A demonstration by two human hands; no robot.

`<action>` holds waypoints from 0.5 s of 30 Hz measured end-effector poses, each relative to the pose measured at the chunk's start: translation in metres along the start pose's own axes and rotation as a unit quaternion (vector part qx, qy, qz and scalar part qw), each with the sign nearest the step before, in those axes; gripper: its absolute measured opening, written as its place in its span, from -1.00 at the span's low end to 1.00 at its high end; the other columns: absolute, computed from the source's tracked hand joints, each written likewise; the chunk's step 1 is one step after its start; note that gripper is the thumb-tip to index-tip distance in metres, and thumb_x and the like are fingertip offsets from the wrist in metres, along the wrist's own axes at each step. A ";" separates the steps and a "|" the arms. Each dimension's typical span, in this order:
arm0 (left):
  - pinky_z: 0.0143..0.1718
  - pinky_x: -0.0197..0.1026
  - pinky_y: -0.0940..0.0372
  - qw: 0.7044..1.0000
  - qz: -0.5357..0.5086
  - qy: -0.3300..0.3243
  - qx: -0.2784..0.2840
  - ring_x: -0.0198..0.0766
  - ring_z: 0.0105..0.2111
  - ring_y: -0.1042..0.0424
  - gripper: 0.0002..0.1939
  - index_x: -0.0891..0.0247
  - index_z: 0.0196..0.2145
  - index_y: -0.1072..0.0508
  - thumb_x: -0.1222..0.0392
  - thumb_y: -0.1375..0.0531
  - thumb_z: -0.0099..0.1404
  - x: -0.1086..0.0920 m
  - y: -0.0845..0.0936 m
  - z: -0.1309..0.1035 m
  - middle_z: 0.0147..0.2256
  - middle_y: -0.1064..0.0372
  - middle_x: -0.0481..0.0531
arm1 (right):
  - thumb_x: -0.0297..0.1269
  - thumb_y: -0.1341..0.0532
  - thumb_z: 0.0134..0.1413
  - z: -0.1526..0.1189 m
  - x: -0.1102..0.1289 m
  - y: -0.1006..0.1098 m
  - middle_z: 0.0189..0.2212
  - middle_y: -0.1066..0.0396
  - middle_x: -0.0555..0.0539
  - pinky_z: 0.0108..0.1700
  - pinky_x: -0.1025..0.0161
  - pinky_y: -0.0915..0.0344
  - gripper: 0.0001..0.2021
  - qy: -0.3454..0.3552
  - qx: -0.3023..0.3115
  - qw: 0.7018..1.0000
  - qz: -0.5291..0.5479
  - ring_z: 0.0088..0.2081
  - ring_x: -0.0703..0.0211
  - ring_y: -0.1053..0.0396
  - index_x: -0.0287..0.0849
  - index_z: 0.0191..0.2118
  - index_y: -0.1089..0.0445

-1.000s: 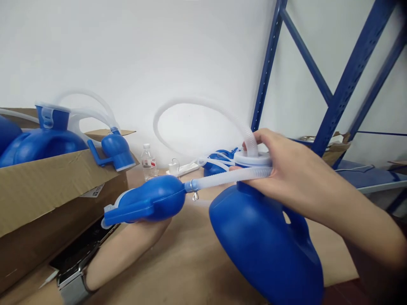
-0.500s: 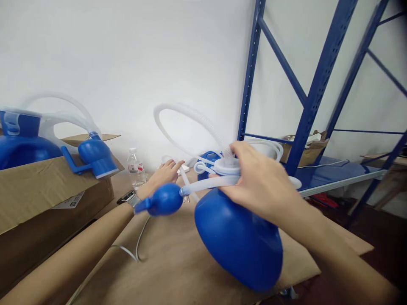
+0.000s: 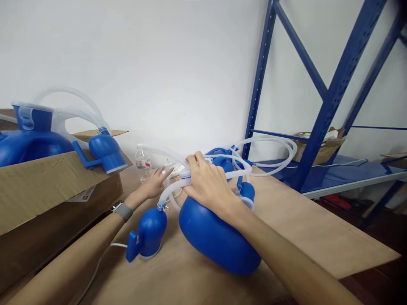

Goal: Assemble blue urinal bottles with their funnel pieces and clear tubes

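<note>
My right hand [image 3: 208,184] is closed over the top of a blue urinal bottle [image 3: 219,239], fingers around its neck and the clear hose. The bottle leans on the brown tabletop; its cap is mostly hidden under my hand. From it the clear hose [image 3: 170,189] runs to a blue urinal head [image 3: 151,231] with a handle, standing at the left. My left hand [image 3: 155,183] reaches behind that head, fingers spread and holding nothing, close to a white box-like item [image 3: 176,170] with a cord. Another blue urinal head [image 3: 246,192] stands right of the bottle.
An open cardboard box [image 3: 47,186] at the left holds another blue bottle [image 3: 34,144] and head [image 3: 108,148]. A clear water bottle [image 3: 143,165] stands near the wall. Coiled hose [image 3: 288,150] and blue parts lie behind my right hand, beside a blue metal rack [image 3: 327,99].
My right hand and the urinal bottle have moved left and the hose loop has dropped. The attached head now stands on the table. My left hand stays open; the view has shifted.
</note>
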State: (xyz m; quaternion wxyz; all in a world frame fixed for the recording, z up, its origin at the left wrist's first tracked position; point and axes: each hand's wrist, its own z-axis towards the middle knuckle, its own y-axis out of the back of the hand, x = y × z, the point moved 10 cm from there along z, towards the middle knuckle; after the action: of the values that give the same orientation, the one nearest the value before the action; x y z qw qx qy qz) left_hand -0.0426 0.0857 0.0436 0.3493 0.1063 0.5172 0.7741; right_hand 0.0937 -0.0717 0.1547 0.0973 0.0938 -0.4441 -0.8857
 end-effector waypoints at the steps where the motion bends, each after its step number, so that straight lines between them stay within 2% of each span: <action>1: 0.32 0.23 -0.14 1.000 -0.017 0.016 -0.004 0.19 0.28 -0.25 -0.35 0.29 0.34 -0.30 0.13 -0.16 0.33 0.003 0.009 0.001 0.24 -0.32 0.34 | -0.13 -0.09 0.36 0.004 0.002 -0.005 0.03 -0.41 -0.24 -0.36 0.13 -0.28 -0.69 -0.001 -0.001 1.000 0.002 -0.23 -0.04 -0.54 -0.21 0.06 -0.32; 3: 0.30 0.19 -0.21 0.997 -0.057 0.050 -0.007 0.16 0.27 -0.31 -0.37 0.35 0.34 -0.29 0.05 -0.09 0.38 0.006 0.030 0.002 0.25 -0.34 0.36 | -0.11 -0.08 0.38 0.011 0.004 -0.011 0.06 -0.40 -0.26 -0.35 0.13 -0.29 -0.67 -0.005 -0.008 1.000 0.000 -0.21 -0.05 -0.55 -0.21 0.08 -0.32; 6: 0.09 0.02 -0.44 0.985 -0.141 0.098 0.011 0.04 0.10 -0.52 -0.38 0.36 0.23 -0.40 -0.14 0.02 0.46 0.002 0.066 -0.007 0.14 -0.49 0.33 | -0.08 -0.07 0.39 0.017 0.010 -0.017 0.09 -0.39 -0.25 -0.34 0.13 -0.29 -0.65 0.002 -0.020 1.000 0.000 -0.19 -0.05 -0.55 -0.19 0.11 -0.32; 8: 0.07 0.02 -0.45 0.944 -0.282 0.170 0.027 0.03 0.04 -0.56 -0.32 0.35 0.24 -0.39 -0.24 -0.04 0.42 0.001 0.083 -0.026 0.07 -0.54 0.30 | -0.07 -0.08 0.38 0.017 0.015 -0.022 0.10 -0.39 -0.24 -0.35 0.13 -0.28 -0.64 0.019 -0.016 1.000 0.006 -0.18 -0.05 -0.55 -0.17 0.13 -0.32; 9: 0.07 0.03 -0.45 0.931 -0.309 0.193 0.031 0.04 0.02 -0.57 -0.28 0.32 0.24 -0.41 -0.30 -0.04 0.41 -0.002 0.090 -0.038 0.05 -0.56 0.28 | -0.07 -0.09 0.37 0.017 0.018 -0.026 0.10 -0.39 -0.23 -0.35 0.14 -0.27 -0.63 0.029 -0.009 0.999 0.009 -0.17 -0.05 -0.55 -0.16 0.15 -0.31; 12: 0.07 0.11 -0.45 0.932 -0.292 0.210 0.051 0.09 0.02 -0.57 -0.22 0.19 0.25 -0.44 -0.43 0.02 0.38 -0.015 0.095 -0.073 0.07 -0.56 0.24 | -0.10 -0.13 0.34 0.012 0.022 -0.041 0.10 -0.40 -0.23 -0.35 0.16 -0.26 -0.60 0.060 0.017 0.998 0.004 -0.18 -0.05 -0.53 -0.14 0.18 -0.31; 13: 0.12 0.11 -0.42 0.941 -0.265 0.195 0.074 0.09 0.06 -0.56 -0.21 0.14 0.31 -0.38 -0.43 -0.05 0.35 -0.021 0.089 -0.084 0.14 -0.52 0.22 | -0.11 -0.13 0.33 0.011 0.023 -0.045 0.10 -0.40 -0.23 -0.34 0.16 -0.26 -0.61 0.073 0.023 0.997 -0.001 -0.18 -0.05 -0.53 -0.15 0.17 -0.33; 15: 0.10 0.12 -0.44 0.958 -0.202 0.177 0.103 0.15 0.06 -0.55 0.02 0.19 0.41 -0.24 -0.42 -0.28 0.16 -0.025 0.073 -0.102 0.16 -0.50 0.28 | -0.11 -0.14 0.33 0.007 0.025 -0.052 0.08 -0.41 -0.23 -0.32 0.14 -0.29 -0.62 0.094 0.026 0.995 -0.008 -0.17 -0.06 -0.52 -0.18 0.14 -0.36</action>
State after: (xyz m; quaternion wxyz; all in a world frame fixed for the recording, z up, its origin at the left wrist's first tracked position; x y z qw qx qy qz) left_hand -0.1087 -0.0209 0.0671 0.3885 -0.1041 0.6583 0.6363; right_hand 0.0632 -0.0417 0.1148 0.1292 0.1825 -0.4551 -0.8619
